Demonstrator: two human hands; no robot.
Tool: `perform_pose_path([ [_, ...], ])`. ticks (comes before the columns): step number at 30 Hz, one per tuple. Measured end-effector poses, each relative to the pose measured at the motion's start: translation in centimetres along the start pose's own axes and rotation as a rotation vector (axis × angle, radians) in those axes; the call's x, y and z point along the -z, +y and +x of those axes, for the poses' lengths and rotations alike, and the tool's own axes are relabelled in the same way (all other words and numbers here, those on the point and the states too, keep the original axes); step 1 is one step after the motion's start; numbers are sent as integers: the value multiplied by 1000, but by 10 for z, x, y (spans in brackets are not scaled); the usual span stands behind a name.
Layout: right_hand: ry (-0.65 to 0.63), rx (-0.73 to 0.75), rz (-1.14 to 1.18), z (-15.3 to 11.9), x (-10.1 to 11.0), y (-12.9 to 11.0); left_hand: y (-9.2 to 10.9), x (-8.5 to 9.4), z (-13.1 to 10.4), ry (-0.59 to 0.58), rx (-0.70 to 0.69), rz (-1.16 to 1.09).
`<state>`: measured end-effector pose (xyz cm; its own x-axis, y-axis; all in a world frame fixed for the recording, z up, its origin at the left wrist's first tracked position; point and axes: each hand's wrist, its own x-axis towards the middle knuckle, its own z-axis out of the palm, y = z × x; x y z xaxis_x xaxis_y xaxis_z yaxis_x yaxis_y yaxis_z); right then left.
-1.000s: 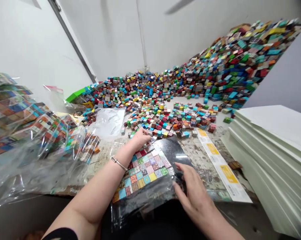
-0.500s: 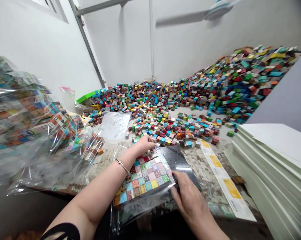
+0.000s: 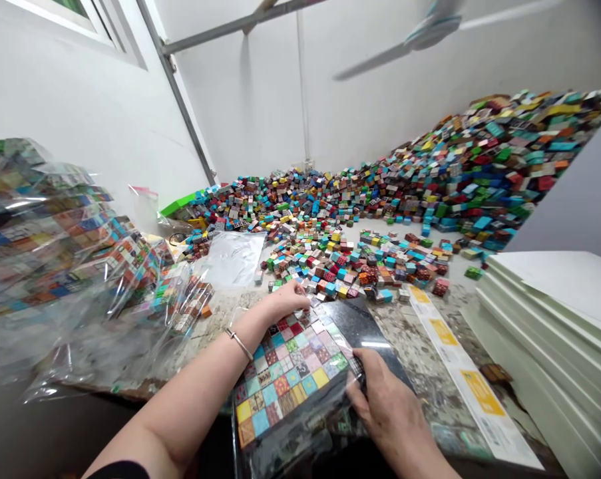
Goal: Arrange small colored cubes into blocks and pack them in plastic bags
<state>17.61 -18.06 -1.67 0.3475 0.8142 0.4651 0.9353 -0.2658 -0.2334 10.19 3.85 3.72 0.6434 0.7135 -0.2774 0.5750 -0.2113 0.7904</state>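
Note:
A clear plastic bag [image 3: 280, 459] lies in front of me, with rows of patterned, coloured square blocks [image 3: 293, 376] packed flat inside. My left hand [image 3: 290, 298], a bracelet on its wrist, reaches over to the far end of the bag. Its fingers are curled together there, and what the fingertips pinch is hidden. On the near right side, my right hand [image 3: 387, 396] grips the edge of the bagged blocks between thumb and fingers. Under the bag's right side rests a dark, shiny slab [image 3: 360, 322].
Loose blocks [image 3: 325, 259] spread behind the slab and rise into a big heap [image 3: 484, 166] at right. Filled clear bags [image 3: 55, 233] pile up at left. A flat bag [image 3: 235, 259], a label strip [image 3: 460, 359] and stacked pale sheets [image 3: 544, 319] lie on the worn table [image 3: 434, 399].
The bagged blocks have turned slightly and sit a little lower and further right in view. Both hands keep their places on them. The whole scene has shifted slightly as the camera moved.

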Motion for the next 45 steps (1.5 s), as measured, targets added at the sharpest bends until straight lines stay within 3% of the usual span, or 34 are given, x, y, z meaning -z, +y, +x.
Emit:
perform_pose_path([
  [11, 59, 36, 7, 1, 2, -2, -4, -2, 1, 11, -29, -23],
  [25, 129, 62, -50, -1, -7, -3, -12, -7, -3, 101, -183, 95],
  [35, 147, -12, -33, -6, -22, -1, 0, -8, -6, 58, -105, -43],
  [42, 139, -25, -46, -5, -24, -3, 8, -12, 2, 39, 44, -20],
  [45, 156, -29, -52, -5, -27, -2, 11, -8, -1, 22, 47, -17],
])
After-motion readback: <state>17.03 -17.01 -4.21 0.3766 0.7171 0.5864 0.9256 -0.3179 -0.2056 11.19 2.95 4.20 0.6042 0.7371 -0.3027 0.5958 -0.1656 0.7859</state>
